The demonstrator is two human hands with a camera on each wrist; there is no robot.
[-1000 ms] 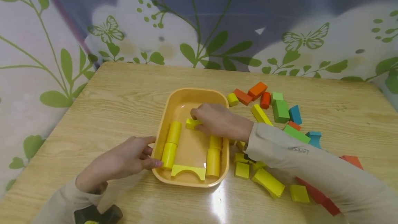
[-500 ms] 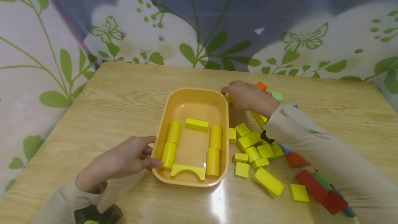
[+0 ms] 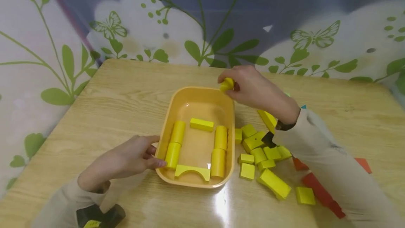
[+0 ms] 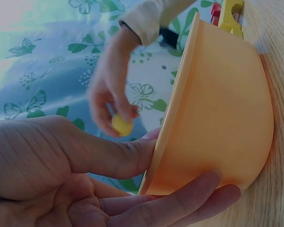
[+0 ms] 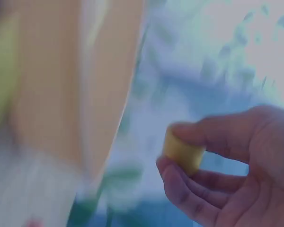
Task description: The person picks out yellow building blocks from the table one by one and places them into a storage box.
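My right hand [image 3: 253,85] pinches a short yellow cylinder block [image 3: 227,84] above the far right corner of the yellow-orange plastic bin [image 3: 196,185]. In the right wrist view that cylinder block [image 5: 183,152] sits between thumb and fingertips. My left hand [image 3: 129,159] grips the bin's near left side; in the left wrist view the thumb lies at the rim and the fingers along the outer wall [image 4: 222,104]. Inside the bin, yellow cylinders [image 3: 172,156] line the left side and more cylinders [image 3: 218,163] the right. An arch block [image 3: 193,171] lies at the near end, a long block [image 3: 201,124] farther back.
Several yellow blocks [image 3: 274,183] lie loose just right of the bin on the wooden table [image 3: 133,94]. Red blocks [image 3: 319,189] lie farther right, partly under the right forearm, which hides other blocks. A patterned wall covering [image 3: 177,20] stands behind the table.
My right hand let go of the long yellow block in the bin, moved to the far right, picked up the short cylinder and lifted it toward the bin. The left hand stayed in place.
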